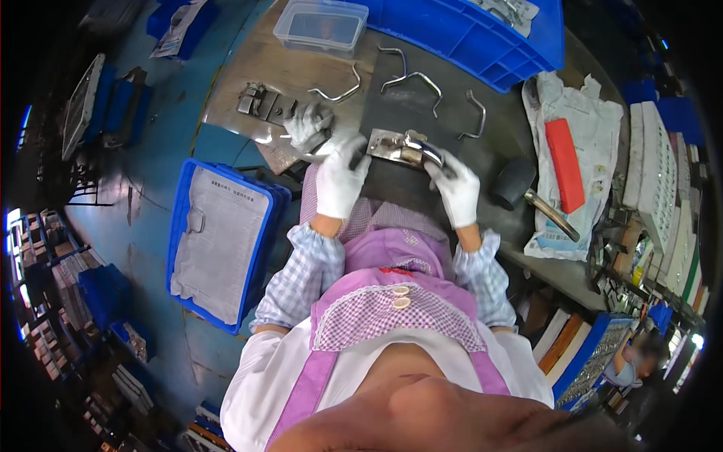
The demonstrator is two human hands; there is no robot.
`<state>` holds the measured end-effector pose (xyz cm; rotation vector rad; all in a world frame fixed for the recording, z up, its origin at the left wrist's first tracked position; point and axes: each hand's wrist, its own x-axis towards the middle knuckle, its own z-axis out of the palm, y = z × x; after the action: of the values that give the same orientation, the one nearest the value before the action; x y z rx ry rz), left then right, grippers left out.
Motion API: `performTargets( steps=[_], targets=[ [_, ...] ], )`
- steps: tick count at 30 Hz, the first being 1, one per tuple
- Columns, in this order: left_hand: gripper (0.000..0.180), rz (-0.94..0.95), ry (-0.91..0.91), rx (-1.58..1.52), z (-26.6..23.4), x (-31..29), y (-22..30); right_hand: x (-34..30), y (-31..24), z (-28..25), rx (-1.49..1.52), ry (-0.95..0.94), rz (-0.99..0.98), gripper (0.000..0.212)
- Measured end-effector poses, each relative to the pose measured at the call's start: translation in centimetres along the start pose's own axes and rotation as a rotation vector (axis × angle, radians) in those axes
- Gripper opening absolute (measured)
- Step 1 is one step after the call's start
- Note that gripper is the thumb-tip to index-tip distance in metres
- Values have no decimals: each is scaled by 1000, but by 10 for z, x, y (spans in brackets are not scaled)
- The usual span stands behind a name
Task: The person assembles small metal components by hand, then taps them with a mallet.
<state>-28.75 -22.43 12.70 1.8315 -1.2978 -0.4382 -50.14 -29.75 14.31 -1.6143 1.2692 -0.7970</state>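
My right hand, in a white glove, grips the near end of a shiny curved metal piece with its thumb and fingers. That piece lies at the right end of a flat metal fixture plate on the bench. My left hand, also white-gloved, has curled fingers left of the plate; what they hold, if anything, is hidden. A crumpled grey-white glove or cloth lies just beyond it. Farther left sits a dark metal block fixture. Several bent metal rods are spread on the far bench.
A clear plastic box and a large blue crate stand at the back. At right are a black mallet head, its metal handle, and a red object on white sacking. A paper-lined blue bin stands lower left.
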Motion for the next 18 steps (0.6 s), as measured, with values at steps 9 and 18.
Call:
performTargets(
  steps=[9, 18],
  targets=[
    [77, 182, -50, 227, 54, -11, -21, 1, 65, -7, -42, 145, -153, 36],
    [69, 169, 6, -117, 54, 6, -38, 6, 80, 11, -409, 267, -458, 39]
  ],
)
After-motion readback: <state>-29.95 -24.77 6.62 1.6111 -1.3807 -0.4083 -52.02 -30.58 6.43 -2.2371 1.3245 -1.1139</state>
